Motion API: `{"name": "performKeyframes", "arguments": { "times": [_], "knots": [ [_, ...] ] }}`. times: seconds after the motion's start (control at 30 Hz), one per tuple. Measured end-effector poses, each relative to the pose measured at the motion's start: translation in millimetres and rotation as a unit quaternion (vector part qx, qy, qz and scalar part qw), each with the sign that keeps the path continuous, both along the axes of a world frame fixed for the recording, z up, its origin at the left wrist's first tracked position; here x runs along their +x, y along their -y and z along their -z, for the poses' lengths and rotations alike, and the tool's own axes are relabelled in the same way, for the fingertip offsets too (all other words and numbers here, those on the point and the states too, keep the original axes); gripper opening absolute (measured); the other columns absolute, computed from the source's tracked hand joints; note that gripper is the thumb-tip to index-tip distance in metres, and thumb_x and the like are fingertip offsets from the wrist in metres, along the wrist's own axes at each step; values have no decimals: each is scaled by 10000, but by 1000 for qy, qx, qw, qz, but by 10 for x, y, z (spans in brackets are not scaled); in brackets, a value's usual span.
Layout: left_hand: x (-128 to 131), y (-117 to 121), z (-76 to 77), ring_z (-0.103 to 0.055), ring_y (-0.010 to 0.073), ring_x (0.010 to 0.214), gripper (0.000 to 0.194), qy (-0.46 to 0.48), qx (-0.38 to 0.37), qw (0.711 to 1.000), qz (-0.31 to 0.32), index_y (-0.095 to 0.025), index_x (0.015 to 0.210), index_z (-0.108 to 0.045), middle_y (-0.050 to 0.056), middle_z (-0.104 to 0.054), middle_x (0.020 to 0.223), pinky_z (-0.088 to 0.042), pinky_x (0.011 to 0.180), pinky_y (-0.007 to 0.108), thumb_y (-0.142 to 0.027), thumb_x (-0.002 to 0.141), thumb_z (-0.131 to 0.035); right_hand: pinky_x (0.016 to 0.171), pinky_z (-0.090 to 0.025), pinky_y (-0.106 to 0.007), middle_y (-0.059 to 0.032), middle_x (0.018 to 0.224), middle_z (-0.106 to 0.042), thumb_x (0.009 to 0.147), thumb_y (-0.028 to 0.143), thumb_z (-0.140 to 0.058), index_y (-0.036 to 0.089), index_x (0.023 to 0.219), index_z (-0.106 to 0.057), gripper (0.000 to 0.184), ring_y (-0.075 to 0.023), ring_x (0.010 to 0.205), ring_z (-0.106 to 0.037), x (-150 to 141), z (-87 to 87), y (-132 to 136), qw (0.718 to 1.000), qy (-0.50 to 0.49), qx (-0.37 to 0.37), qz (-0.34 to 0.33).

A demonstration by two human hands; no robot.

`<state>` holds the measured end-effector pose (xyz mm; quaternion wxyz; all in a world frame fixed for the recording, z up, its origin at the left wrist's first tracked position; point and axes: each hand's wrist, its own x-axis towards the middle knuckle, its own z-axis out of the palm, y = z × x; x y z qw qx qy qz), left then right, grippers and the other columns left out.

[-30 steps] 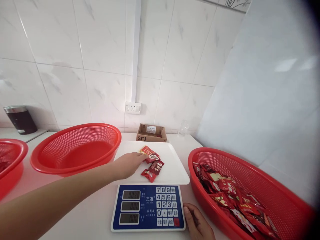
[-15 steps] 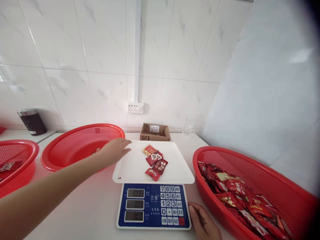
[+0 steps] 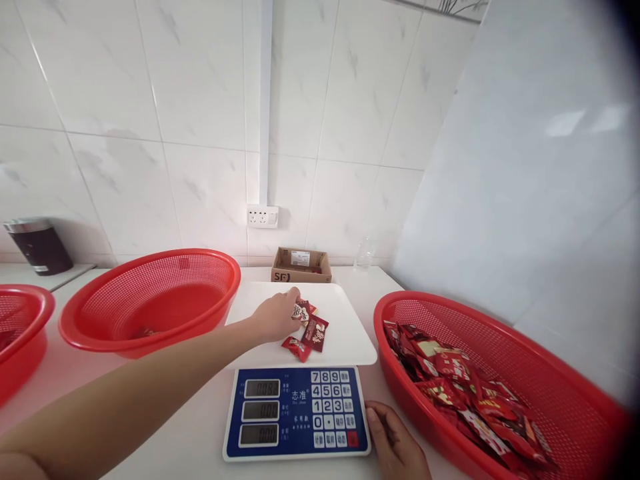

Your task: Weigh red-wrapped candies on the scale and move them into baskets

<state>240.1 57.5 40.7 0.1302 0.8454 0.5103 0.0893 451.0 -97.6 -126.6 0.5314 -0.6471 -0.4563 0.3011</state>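
Observation:
A white scale tray (image 3: 255, 307) holds several small red and dark-red snack packets (image 3: 315, 333). From the left, my left hand (image 3: 280, 317) reaches over the tray, its bent fingers closed on the upper packets of this group; the fingertips are partly hidden. The scale's blue keypad panel (image 3: 300, 393) faces me, with number keys and three displays (image 3: 260, 411). At its lower right edge my right hand (image 3: 397, 443) rests on the table, thumb by the scale's side. Its fingers are loosely bent and apart from the thumb, with nothing visible in them.
A red basket (image 3: 395, 303) with many packets stands right of the scale. Another red basket (image 3: 150, 267), with a few packets at its bottom, stands left. A third basket (image 3: 30, 320) is cut off. Behind are a cardboard box (image 3: 300, 275), a clear cup (image 3: 364, 255) and a dark canister (image 3: 41, 247).
My left hand has moved right, from the tray's left edge onto the packets. The upper display's reading has changed. My right hand stays beside the scale, while the view has shifted slightly.

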Motion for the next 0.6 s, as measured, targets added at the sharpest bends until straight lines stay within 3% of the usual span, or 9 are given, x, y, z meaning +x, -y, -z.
{"name": "performKeyframes", "arguments": {
  "times": [0.2, 0.43, 0.6],
  "knots": [
    [84, 108, -25, -622, 224, 947, 392, 12, -25, 999, 26, -260, 1153, -434, 55, -624, 1108, -473, 659, 293, -277, 766, -491, 743, -545, -263, -116, 964, -723, 755, 604, -535, 181, 907, -681, 472, -231, 855, -680, -12, -2, 7, 1000, -4, -9, -11],
    [418, 182, 38, -552, 327, 1103, 564, -25, -12, 997, 77, -220, 1245, -440, 124, -543, 1206, -471, 859, 459, -484, 758, -544, 744, -542, -266, -117, 959, -721, 759, 615, -523, 179, 912, -679, 488, -225, 831, -675, -25, -3, 11, 1000, 5, -8, -11],
    [467, 143, 49, -586, 311, 1055, 475, -41, -10, 995, 95, -204, 1194, -493, 139, -565, 1170, -481, 846, 424, -358, 751, -572, 727, -548, -265, -113, 932, -725, 759, 597, -537, 178, 901, -685, 467, -224, 812, -680, -19, -2, 8, 1000, -3, 0, -9]
  ]
}}
